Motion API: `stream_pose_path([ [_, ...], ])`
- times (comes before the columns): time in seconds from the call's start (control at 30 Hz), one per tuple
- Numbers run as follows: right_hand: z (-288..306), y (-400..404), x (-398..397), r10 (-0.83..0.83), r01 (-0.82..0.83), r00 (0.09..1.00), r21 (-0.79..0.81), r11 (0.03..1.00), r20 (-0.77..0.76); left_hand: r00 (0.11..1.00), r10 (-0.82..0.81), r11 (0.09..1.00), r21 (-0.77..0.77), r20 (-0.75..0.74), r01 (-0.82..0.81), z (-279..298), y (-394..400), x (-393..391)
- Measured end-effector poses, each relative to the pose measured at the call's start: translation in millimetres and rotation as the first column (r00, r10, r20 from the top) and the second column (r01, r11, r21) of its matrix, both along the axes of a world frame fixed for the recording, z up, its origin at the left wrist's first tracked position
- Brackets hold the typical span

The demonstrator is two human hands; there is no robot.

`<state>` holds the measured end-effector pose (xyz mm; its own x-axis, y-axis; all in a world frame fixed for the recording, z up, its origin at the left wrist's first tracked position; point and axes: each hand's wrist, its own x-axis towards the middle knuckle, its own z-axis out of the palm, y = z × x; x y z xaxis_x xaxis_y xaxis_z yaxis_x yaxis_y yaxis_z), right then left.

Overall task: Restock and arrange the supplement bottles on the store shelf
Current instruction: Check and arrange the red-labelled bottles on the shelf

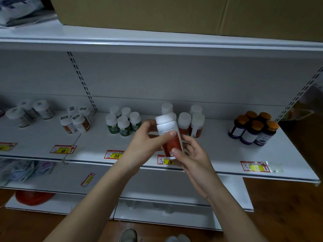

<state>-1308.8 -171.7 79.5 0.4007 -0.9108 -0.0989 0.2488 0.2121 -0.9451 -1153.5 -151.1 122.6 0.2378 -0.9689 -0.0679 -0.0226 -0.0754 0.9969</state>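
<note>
White plastic caps top nearly every bottle on the white metal store shelf (218, 151), and the red-labelled, white-capped supplement bottle (169, 135) held in the air is the landmark here. Far to its left stand loose white bottles with pale labels (28, 111); nearer on that side are orange-labelled bottles (76, 120), then a tidy cluster of green-labelled bottles (123, 122).

The left hand (148, 138) grips the held bottle at its upper half, thumb laid across the white part of the label and the other fingers curled round behind, just under the cap. The right hand (190, 154) steadies the lower end, thumb tip pressed near the base, its remaining fingers loosely spread, close beside the bottle; whether they touch it I cannot tell. The bottle leans, cap tipped left, in front of the shelf and above the yellow price tag (167, 161).

Just behind and right of it stands the matching group of red-labelled bottles (190, 122); well apart to the right are purple bottles with orange caps (253, 128).

To do this step well, I would turn the bottle upright with the red label facing out, then set it down at the front of its matching group. It should go close beside the neighbours without knocking them, square to the shelf edge, behind its tag.
</note>
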Motion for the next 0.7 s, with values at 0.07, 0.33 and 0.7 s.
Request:
stream_pose_path([
  [0.07, 1, 0, 1, -0.034, 0.024, 0.994, -0.092, 0.995, -0.100, 0.999, -0.010, 1.000, -0.012, 0.041, 0.010, -1, 0, 0],
  [0.33, 4, -1, 0, 0.075, -0.099, 0.977, 0.115, 0.988, 0.200, 0.991, 0.006, 0.998, -0.054, -0.134, -0.014, -3, 0, 1],
  [0.7, 2, -7, -5, -0.118, 0.089, 0.986, -0.224, 0.971, -0.116, 1.000, -0.031, 0.999, -0.009, 0.004, 0.031, -6, -5, -11],
])
